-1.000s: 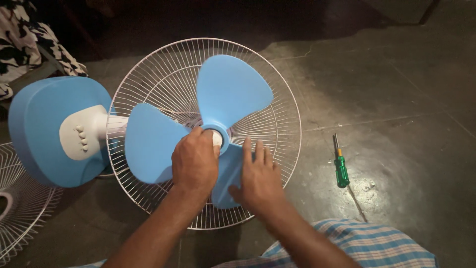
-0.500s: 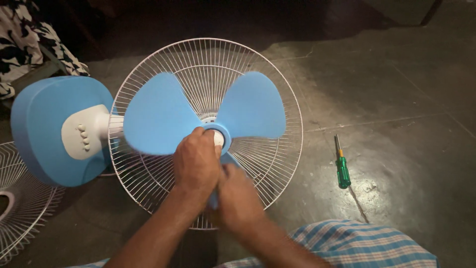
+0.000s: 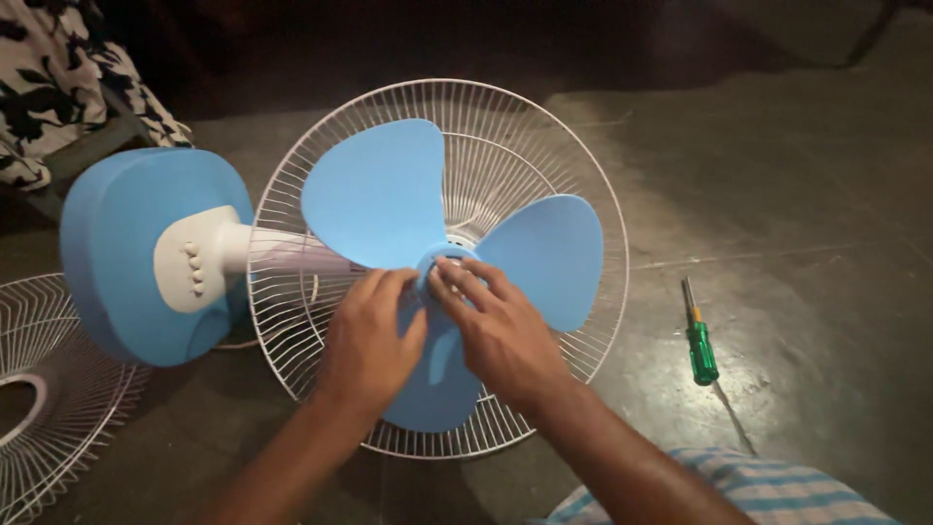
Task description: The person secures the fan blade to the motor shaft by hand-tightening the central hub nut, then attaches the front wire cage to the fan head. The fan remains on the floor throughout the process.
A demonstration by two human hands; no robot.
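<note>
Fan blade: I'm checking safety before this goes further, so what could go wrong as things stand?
The right hand fingers sit on the hub of the blue blade, which could turn and knock the left hand resting on it. Fingers might catch in the wire guard. The screwdriver lies loose on the floor.

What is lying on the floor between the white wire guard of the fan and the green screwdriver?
Nothing: in the head view, only bare dark floor separates the wire guard from the green screwdriver.

A dark, worn concrete floor (image 3: 797, 175) carries the blue fan (image 3: 155, 253) lying down, a green-handled screwdriver (image 3: 700, 340) to its right, and a loose wire grille (image 3: 39, 389), perhaps the fan's front guard, at left.
</note>
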